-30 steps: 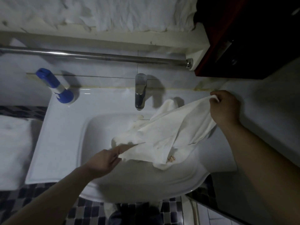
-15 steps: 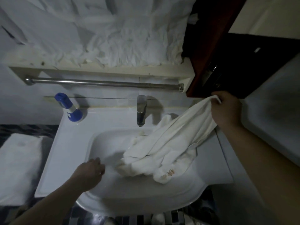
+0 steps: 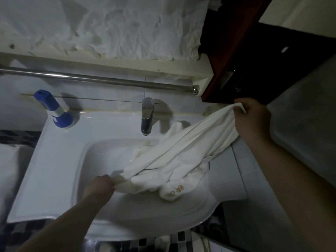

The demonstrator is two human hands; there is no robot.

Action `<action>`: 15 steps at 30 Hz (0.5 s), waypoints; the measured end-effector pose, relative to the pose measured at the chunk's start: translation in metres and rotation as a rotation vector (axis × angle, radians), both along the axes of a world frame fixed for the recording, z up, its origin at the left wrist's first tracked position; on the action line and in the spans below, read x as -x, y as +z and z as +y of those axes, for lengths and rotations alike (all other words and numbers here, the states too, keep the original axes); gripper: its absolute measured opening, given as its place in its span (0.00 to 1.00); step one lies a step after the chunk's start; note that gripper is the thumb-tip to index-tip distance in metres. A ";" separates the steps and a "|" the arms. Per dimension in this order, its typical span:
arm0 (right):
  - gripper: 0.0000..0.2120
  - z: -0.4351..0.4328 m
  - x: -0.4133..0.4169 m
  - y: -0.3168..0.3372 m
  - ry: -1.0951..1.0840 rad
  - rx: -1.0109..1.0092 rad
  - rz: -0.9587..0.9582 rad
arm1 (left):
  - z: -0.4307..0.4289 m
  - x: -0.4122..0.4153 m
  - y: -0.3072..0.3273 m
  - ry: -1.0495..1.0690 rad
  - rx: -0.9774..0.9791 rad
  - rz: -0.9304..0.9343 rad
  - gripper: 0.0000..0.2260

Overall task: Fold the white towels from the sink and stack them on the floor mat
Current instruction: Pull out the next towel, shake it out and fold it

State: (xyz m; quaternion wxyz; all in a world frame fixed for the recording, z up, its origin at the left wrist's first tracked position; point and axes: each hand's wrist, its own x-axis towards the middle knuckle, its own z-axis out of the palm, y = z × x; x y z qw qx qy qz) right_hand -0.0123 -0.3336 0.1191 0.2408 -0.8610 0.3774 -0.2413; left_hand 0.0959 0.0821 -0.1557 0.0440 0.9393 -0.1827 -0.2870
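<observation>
The step in hand looks like lifting a white towel [image 3: 181, 157] out of the sink [image 3: 54, 166] by two corners. The right hand [image 3: 252, 120] grips one corner above the sink's right rim, and the left hand [image 3: 99, 186] pinches another edge low in the sink. Next the towel likely needs raising clear and spreading before folding

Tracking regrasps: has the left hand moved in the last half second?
Yes: left hand shifted right, away from the left sink wall, now gripping the towel.
</observation>
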 end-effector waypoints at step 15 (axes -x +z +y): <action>0.12 -0.001 -0.001 0.097 -0.020 0.068 -0.192 | 0.031 -0.010 0.082 -0.031 -0.007 -0.216 0.19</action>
